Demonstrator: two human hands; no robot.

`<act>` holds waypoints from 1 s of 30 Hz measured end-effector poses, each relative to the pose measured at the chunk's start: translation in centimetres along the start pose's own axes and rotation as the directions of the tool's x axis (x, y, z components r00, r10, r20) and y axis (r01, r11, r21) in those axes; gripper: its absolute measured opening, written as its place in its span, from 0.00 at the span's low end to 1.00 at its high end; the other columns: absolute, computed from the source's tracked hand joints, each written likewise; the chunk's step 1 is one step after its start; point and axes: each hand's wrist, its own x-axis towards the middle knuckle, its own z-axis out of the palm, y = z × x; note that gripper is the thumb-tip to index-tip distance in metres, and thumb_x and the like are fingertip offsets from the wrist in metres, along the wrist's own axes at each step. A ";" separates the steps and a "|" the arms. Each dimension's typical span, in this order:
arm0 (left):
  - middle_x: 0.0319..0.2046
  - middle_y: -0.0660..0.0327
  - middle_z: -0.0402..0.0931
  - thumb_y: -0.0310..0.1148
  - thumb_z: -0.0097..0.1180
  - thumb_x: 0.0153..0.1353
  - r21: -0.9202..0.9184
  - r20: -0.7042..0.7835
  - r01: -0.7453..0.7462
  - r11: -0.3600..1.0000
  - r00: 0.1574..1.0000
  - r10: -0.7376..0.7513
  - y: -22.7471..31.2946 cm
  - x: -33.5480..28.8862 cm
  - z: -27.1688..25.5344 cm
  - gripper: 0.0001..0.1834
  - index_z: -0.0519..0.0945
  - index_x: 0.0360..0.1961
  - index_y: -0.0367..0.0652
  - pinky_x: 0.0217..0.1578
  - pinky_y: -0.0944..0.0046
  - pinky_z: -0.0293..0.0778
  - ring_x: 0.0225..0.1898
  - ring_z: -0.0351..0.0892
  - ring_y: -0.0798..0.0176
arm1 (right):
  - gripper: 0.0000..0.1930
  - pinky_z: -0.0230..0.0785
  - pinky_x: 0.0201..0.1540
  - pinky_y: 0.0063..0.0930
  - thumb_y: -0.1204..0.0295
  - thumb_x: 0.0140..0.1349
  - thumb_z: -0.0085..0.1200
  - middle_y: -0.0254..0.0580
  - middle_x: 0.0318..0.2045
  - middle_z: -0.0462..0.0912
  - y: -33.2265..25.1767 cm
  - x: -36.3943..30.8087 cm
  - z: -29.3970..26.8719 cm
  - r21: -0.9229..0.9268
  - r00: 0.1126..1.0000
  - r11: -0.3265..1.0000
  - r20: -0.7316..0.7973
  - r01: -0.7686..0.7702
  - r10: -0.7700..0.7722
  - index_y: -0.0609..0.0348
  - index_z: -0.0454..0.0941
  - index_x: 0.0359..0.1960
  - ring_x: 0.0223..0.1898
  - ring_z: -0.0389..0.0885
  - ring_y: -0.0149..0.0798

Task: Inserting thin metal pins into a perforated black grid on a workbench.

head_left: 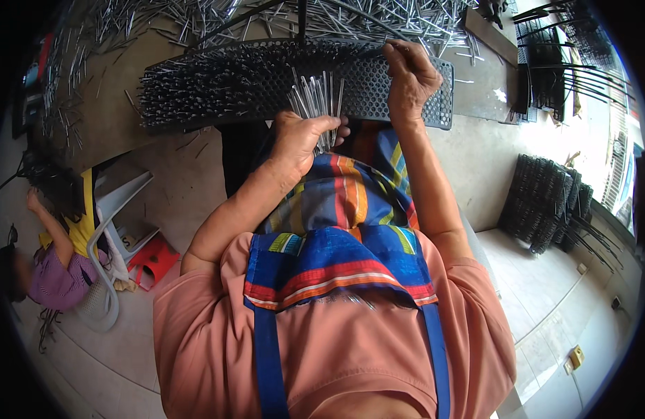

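My left hand [296, 142] is closed round a bundle of thin, shiny rods [312, 98], their tops fanned upward in front of the tray's near edge. A long black tray full of round holes [445, 94] lies crosswise before me. Many slim dark-tipped rods [204, 84] stand packed in its left and middle holes, while bare holes show toward the right. Over that right part is my right hand [411, 80], fingers pinched together; whatever they hold, if anything, is too small to make out. A striped cloth apron [336, 192] covers my lap.
Loose shiny rods [406, 17] are heaped on the table beyond the tray. A thin black bar [301, 21] rises at the tray's far edge. Stacked black racks [542, 202] stand on the floor at right. Another person [60, 276] sits at left near a grey chair [102, 307].
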 end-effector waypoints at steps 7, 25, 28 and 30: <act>0.30 0.49 0.83 0.16 0.56 0.53 0.015 0.041 -0.013 1.000 0.999 0.012 -0.1 0.4 -0.5 0.07 0.81 0.34 0.31 0.27 0.62 0.82 0.28 0.85 0.58 | 0.04 0.65 0.27 0.13 0.81 0.54 0.64 0.29 0.27 0.81 0.0 0.0 0.2 -0.105 0.992 0.991 0.105 0.078 -0.067 0.62 0.84 0.31 0.25 0.74 0.19; 0.31 0.48 0.84 0.15 0.55 0.52 -0.055 0.078 0.025 0.998 0.997 -0.021 0.1 0.2 -0.7 0.11 0.80 0.37 0.31 0.28 0.61 0.81 0.28 0.85 0.57 | 0.05 0.70 0.27 0.25 0.77 0.52 0.65 0.40 0.24 0.81 -1.1 0.0 1.4 -0.497 0.885 0.755 0.401 0.427 -0.236 0.58 0.85 0.32 0.23 0.81 0.36; 0.32 0.48 0.84 0.15 0.56 0.51 -0.080 0.075 0.033 0.996 0.997 -0.027 0.0 0.0 -0.9 0.12 0.80 0.38 0.31 0.29 0.61 0.81 0.28 0.85 0.57 | 0.06 0.70 0.26 0.26 0.70 0.57 0.63 0.40 0.23 0.81 -1.5 -0.3 1.3 -0.615 0.824 0.577 0.529 0.538 -0.203 0.57 0.85 0.35 0.24 0.82 0.33; 0.30 0.49 0.83 0.14 0.55 0.50 -0.112 0.091 0.054 0.992 0.995 -0.043 -0.1 0.1 -1.0 0.12 0.80 0.38 0.31 0.27 0.61 0.81 0.27 0.85 0.56 | 0.06 0.69 0.26 0.27 0.70 0.58 0.62 0.39 0.23 0.82 -1.5 -1.2 0.7 -0.534 0.867 0.744 0.484 0.403 -0.123 0.58 0.85 0.34 0.24 0.81 0.31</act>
